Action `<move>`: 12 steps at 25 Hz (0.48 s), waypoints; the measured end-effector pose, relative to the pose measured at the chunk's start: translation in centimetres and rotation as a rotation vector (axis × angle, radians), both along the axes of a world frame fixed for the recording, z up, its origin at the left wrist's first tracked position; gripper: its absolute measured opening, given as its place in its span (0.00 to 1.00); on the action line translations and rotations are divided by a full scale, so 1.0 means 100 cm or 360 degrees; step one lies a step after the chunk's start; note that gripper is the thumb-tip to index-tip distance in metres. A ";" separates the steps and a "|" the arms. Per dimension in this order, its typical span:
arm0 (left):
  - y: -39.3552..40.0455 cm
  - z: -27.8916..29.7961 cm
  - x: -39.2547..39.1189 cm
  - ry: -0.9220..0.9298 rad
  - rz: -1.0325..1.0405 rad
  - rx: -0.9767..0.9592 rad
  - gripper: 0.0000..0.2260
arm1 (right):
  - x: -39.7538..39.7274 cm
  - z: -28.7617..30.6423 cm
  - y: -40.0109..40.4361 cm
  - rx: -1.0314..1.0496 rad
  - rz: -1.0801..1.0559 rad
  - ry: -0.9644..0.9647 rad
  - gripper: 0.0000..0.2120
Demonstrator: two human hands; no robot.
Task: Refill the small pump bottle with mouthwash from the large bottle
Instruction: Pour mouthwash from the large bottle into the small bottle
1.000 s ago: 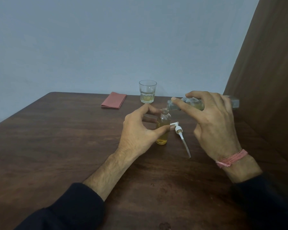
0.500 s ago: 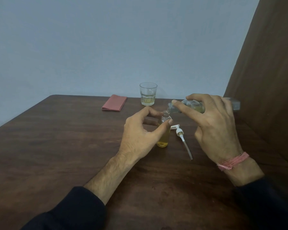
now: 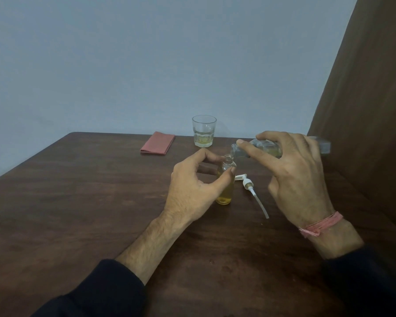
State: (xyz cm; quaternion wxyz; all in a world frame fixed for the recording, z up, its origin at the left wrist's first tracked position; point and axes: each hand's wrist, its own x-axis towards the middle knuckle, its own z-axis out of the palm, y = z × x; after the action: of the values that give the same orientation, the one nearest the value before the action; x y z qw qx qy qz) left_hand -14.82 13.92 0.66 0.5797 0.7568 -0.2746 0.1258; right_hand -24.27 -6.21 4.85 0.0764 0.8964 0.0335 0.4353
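Head view: looked forward and down over both hands at a dark wooden table (image 3: 78, 202).
Room: a plain pale blue-grey wall stood behind the table; a brown panel (image 3: 370, 110) rose beyond the right hand.
Beyond the hands: a folded pink cloth (image 3: 157, 143) lay past the left hand, and a drinking glass (image 3: 204, 131) with a little yellowish liquid stood between the two hands, farther off.
Change from earlier frames: the hands and bottles stood much as they had a second before; only the scene sat slightly lower in view.
Left hand (image 3: 192, 186): thumb and fingers were curled round the small pump bottle (image 3: 225, 179), steadying it upright on the table, with a gap between palm and glass.
Small pump bottle: uncapped, amber liquid filling most of it.
Right hand (image 3: 293, 170): gripped the large bottle (image 3: 261, 148), lying nearly level, mouth just above the small bottle's neck.
Pump head (image 3: 249, 185): lay on the table between the hands, its tube pointing toward the person.
Right wrist: wore a pink thread band (image 3: 320, 224).
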 end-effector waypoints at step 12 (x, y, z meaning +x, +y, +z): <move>0.000 0.000 -0.001 0.0002 -0.0003 0.0003 0.10 | 0.000 -0.001 -0.001 0.0002 0.0000 -0.0001 0.46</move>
State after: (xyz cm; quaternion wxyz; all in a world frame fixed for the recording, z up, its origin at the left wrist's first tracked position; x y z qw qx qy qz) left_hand -14.89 13.90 0.71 0.5793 0.7572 -0.2749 0.1245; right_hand -24.29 -6.35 4.71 0.0759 0.8963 0.0331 0.4357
